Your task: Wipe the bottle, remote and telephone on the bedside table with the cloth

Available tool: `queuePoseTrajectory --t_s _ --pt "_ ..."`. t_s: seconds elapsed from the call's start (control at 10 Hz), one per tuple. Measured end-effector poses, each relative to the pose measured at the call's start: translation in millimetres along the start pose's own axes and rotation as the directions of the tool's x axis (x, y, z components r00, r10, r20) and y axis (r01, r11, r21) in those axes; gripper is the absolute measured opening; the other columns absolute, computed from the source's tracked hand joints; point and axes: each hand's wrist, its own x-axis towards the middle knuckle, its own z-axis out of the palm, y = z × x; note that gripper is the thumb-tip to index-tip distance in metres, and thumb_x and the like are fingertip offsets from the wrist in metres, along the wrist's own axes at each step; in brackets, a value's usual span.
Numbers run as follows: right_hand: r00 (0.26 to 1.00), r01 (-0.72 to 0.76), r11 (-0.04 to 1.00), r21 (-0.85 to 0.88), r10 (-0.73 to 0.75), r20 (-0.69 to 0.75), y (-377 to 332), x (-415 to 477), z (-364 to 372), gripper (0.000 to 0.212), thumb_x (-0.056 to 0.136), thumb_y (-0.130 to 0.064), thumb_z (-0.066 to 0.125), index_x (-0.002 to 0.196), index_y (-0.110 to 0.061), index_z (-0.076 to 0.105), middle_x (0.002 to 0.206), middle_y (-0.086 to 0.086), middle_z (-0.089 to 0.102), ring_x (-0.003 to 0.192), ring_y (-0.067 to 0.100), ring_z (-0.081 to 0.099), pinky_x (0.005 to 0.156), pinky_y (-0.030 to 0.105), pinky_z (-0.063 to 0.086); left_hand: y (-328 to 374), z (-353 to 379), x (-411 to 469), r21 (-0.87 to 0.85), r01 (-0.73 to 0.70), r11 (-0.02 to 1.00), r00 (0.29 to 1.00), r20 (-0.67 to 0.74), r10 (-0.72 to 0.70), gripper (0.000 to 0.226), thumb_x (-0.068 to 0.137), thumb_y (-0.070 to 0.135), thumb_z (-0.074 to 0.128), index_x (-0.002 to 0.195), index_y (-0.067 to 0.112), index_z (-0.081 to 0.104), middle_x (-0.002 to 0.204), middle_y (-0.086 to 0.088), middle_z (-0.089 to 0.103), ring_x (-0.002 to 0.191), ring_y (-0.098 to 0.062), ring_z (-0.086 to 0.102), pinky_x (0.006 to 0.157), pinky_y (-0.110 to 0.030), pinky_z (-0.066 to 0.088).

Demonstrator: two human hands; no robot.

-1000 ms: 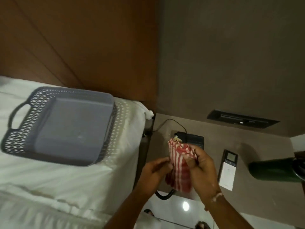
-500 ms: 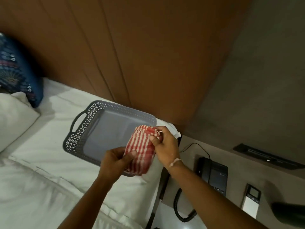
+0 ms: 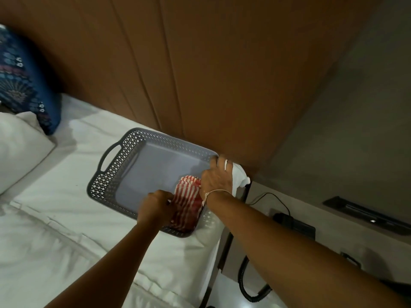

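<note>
The folded red-and-white striped cloth (image 3: 186,205) lies in the near right corner of the grey basket (image 3: 115,174) on the bed. My left hand (image 3: 156,207) grips its near edge. My right hand (image 3: 216,176) rests on its far edge, fingers spread over the basket's right rim. The black telephone (image 3: 295,225) sits on the bedside table (image 3: 329,236) at the right, mostly behind my right forearm, its coiled cord (image 3: 246,285) hanging below. The bottle and the remote are hidden or out of frame.
The basket sits on the white bed sheet (image 3: 55,218) beside a brown wooden headboard (image 3: 178,74). A white pillow (image 3: 17,150) and a blue patterned cushion (image 3: 22,90) lie at the left. A dark wall slot (image 3: 364,214) is above the table.
Both hands carried the cloth from over the telephone leftward to the bed and lowered it into the basket's near right corner. My view swung left, so bottle and remote left the frame.
</note>
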Motion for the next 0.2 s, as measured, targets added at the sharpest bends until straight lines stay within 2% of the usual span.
queuePoseTrajectory --t_s 0.1,0.2 --pt "1.000 0.003 1.000 -0.003 -0.003 -0.006 -2.2 -0.4 4.5 0.031 0.090 -0.032 0.055 0.117 -0.022 0.067 0.144 0.011 0.037 0.129 0.035 0.031 0.108 0.049 0.024 5.2 0.5 -2.0 0.174 0.013 0.985 0.999 -0.031 -0.008 0.030 0.084 0.037 0.070 0.110 0.023 0.074 0.104 -0.006 0.078 0.094 -0.029 0.072 0.075 -0.033 0.055" --pt "0.997 -0.076 0.961 0.267 0.080 -0.004 10.1 -11.1 -1.8 0.047 0.082 -0.040 0.065 0.126 -0.025 0.056 0.150 0.011 0.030 0.129 0.033 0.030 0.103 0.048 0.029 18.2 -11.0 -2.4 0.360 -0.019 0.933 0.997 -0.068 0.046 0.039 0.089 0.043 0.060 0.120 0.022 0.067 0.114 -0.008 0.074 0.102 -0.030 0.069 0.084 -0.037 0.054"
